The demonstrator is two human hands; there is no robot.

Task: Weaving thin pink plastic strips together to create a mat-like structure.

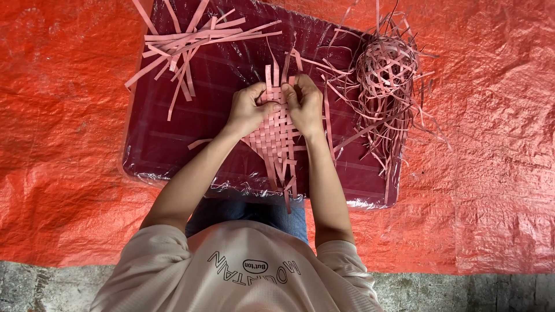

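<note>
Both hands work at the far edge of a woven mat of pink strips, which lies in the middle of a dark, plastic-covered board. The left hand and right hand pinch strips there — fingers curled closed on the weave. Loose strips lie at the board's far left, a tangled woven ball at its right — all on an orange tarp.
</note>
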